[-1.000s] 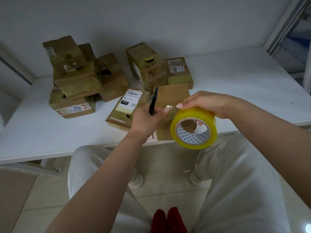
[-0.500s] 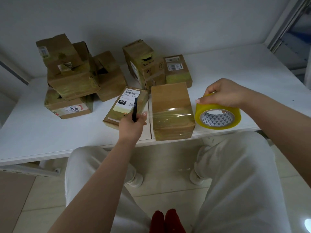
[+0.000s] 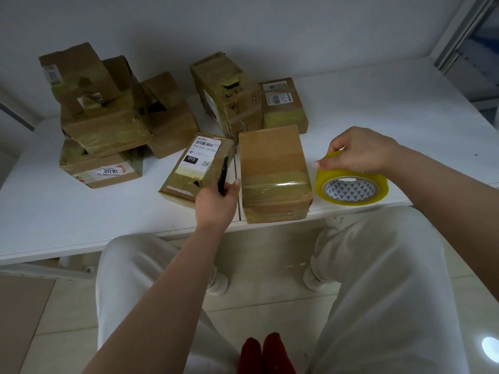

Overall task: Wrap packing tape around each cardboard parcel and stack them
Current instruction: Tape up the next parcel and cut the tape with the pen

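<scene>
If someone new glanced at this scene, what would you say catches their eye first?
Probably the bright yellow tape roll lying flat near the table's front edge, with the right hand gripping its top rim. Just left of it sits a plain parcel with a glossy tape band, and the left hand beside it holds a dark cutter. A tumbled parcel pile fills the back left.

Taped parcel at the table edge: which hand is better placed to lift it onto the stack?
Left, probably. The left hand is beside the taped parcel, nearer the stack, though gripping a black cutter. The right hand holds the tape roll.
</scene>
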